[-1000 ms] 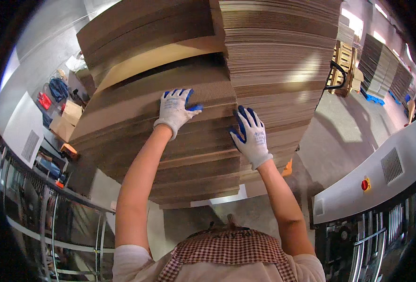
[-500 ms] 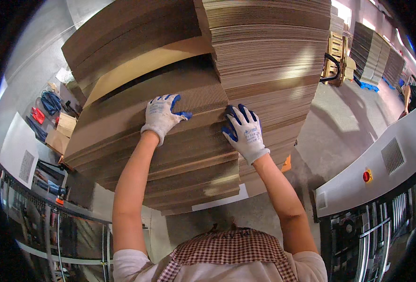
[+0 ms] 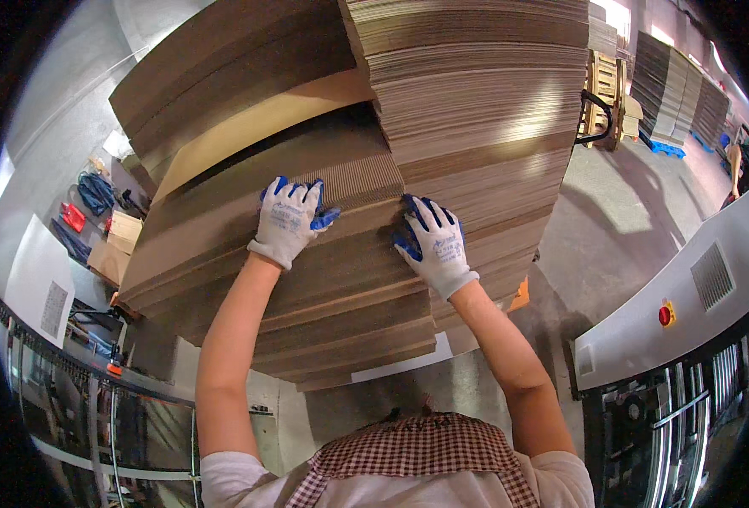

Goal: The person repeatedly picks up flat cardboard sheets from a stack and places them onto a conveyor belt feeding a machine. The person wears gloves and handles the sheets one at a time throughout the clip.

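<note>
Both my hands wear white work gloves with blue-coated fingers and palms. My left hand rests on the front edge of a stack of brown corrugated cardboard sheets, fingers forward and the thumb spread to the right. Against the stack's right front corner lies my right hand, its fingers stretched out and its thumb apart. Neither hand has visibly closed round a sheet. Ribbed flutes show on the top surface between the hands. A taller cardboard stack rises just beyond and to the right.
Further cardboard overhangs the far left, above a lighter tan sheet. A grey machine panel with a red knob stands at right, rollers below it. Metal framework occupies the lower left. Wooden pallets stand at the far right.
Both hands sit slightly closer to me along the stack's front edge, the left one with its fingers a little more bent. The view has shifted slightly; the stacks look the same.
</note>
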Demonstrator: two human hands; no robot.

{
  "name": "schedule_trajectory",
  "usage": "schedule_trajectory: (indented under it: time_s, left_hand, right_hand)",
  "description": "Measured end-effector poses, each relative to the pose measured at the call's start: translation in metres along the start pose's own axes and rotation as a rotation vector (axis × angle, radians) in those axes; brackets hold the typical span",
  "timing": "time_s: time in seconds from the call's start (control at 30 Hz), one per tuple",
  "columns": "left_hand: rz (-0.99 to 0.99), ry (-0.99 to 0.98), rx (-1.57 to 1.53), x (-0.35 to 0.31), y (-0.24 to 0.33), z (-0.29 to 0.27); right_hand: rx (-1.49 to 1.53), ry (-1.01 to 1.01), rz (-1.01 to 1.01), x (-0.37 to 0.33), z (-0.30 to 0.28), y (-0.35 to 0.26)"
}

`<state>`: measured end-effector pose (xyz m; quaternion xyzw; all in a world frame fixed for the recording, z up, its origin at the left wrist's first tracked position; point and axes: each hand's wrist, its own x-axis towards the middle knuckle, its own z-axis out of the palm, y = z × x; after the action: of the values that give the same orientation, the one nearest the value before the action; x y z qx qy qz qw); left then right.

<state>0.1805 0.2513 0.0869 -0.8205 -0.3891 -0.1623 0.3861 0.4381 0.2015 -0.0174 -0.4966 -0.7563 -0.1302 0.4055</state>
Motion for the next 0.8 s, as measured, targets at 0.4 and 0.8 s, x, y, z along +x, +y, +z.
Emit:
schedule_trajectory:
  time_s: [0.4,0.8]
  left_hand:
    - [-0.015,0.267,0.034,0.011,-0.01,0.003]
    - [-0.161,0.382,-0.087,0.036,-0.031,-0.005]
  right_hand:
    - [0.427,0.129,0.192,0.01,-0.004,-0.022]
    - [1.76,-0.334,0.69,0.109,0.02,-0.049]
